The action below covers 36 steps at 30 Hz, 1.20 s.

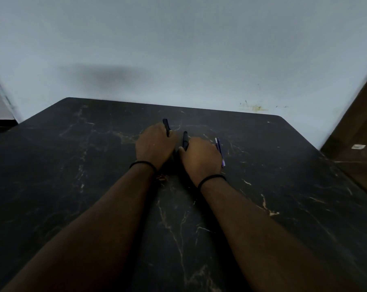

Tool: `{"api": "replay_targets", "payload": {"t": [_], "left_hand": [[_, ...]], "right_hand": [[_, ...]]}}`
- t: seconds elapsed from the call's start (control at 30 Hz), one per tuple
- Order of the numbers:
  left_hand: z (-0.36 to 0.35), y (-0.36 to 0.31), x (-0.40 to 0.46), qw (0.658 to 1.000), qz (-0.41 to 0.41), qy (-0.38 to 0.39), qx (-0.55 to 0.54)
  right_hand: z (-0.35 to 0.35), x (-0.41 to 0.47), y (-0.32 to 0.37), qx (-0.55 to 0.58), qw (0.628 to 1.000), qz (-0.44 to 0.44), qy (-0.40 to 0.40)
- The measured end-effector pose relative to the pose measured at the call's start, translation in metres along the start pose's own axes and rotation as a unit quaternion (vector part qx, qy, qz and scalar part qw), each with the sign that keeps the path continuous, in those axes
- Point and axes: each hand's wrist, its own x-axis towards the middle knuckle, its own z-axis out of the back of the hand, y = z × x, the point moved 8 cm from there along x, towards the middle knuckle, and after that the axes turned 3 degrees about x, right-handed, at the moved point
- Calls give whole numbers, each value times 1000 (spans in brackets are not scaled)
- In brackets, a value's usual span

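Both my hands rest side by side on a black marble-patterned table (73, 165), near its middle. My left hand (155, 146) is curled round a dark pen (166, 125) whose end sticks out past the knuckles. My right hand (200, 159) grips a second dark pen (185, 140) that points away from me. Just right of my right hand, a purple and white pen (219, 149) lies flat on the table, partly hidden by the hand. A thin black band circles each wrist.
A pale wall stands right behind the table's far edge. A brown wooden surface (355, 131) rises at the right side. The table's rounded far corners lie at the back left and back right.
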Motion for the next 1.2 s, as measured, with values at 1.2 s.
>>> {"api": "replay_targets", "payload": {"t": [1.2], "left_hand": [[20, -27, -19, 972, -82, -96, -199]], "right_hand": [[27, -20, -11, 440, 896, 55, 12]]}}
